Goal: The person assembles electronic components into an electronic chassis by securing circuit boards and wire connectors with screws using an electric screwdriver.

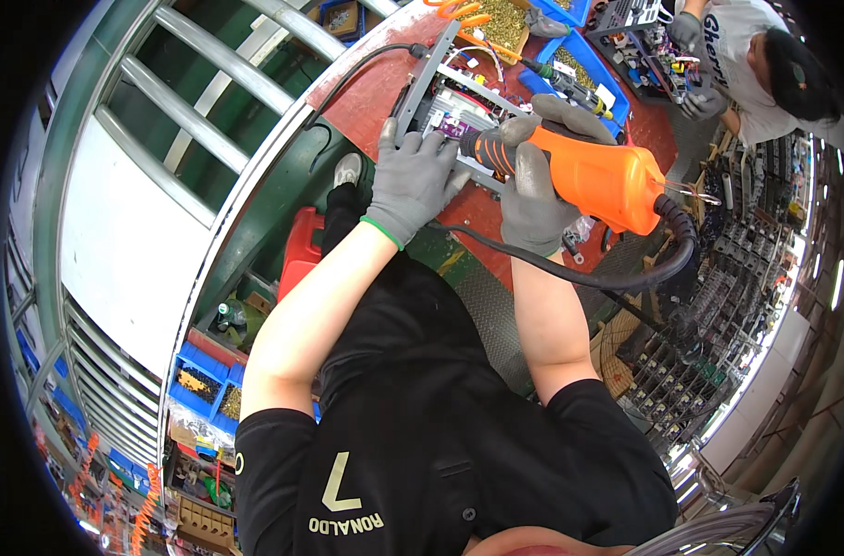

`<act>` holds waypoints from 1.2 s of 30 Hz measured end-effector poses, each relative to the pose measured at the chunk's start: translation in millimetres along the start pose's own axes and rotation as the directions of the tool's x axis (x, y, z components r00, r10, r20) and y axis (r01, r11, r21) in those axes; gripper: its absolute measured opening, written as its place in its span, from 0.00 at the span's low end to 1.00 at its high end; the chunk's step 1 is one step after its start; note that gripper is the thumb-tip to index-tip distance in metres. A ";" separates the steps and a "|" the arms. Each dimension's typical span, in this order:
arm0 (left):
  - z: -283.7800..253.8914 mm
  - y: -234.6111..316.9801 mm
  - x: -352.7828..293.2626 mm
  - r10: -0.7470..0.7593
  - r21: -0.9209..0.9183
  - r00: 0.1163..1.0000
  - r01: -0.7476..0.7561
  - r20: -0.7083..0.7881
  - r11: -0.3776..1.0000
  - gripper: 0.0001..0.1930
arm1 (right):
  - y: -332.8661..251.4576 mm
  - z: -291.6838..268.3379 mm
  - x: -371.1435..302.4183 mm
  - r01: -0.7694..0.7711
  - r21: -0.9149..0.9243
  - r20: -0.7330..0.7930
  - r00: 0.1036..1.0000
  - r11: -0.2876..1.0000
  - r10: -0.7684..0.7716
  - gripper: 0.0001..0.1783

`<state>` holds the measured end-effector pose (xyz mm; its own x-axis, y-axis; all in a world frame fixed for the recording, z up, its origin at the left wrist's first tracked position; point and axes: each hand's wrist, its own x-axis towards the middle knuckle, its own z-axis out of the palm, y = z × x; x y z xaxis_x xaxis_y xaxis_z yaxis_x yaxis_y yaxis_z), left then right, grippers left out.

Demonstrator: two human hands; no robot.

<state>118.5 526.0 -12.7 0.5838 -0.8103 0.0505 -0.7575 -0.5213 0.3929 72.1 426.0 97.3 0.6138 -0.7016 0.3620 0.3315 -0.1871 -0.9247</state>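
Observation:
My right hand (537,199), in a grey glove, is wrapped round an orange power screwdriver (604,178) with a black nose and a thick black cable. Its nose points left into an open metal chassis (428,78) holding a silver box, wires and a small purple circuit board (453,124). The tool's tip is hidden, so I cannot tell whether it touches a screw. On the near side of the chassis lies my left hand (416,182), gloved in grey with a green cuff, its fingers stretched out and apart over the edge, close to the purple board.
The chassis rests on a red worktop (366,88). Beyond it are a bin of small brass-coloured screws (496,20), an orange coiled hose (453,13) and a green-and-black power tool (575,88). A gloved co-worker (751,74) handles another chassis (633,46). Metal rollers (223,69) lie left.

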 end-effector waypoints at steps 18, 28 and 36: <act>10.3 -6.7 -3.4 0.005 -0.067 0.994 -0.012 -0.110 0.998 0.19 | 19.5 -26.8 30.4 -0.146 0.271 0.533 0.846 0.951 -0.022 0.29; 15.4 -9.1 -3.7 0.000 -0.099 0.993 -0.012 -0.122 0.995 0.18 | 17.0 -11.5 34.0 -0.082 0.206 0.494 0.869 0.975 -0.031 0.27; 14.5 -9.2 -3.0 0.003 -0.103 0.994 -0.014 -0.106 0.995 0.19 | 17.6 -9.9 32.6 -0.054 0.153 0.509 0.860 0.987 -0.032 0.28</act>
<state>119.5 529.4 -29.7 0.6091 -0.7790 0.1487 -0.7317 -0.4797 0.4843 90.9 393.0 91.7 0.8821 -0.2474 0.4010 0.4037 -0.0419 -0.9139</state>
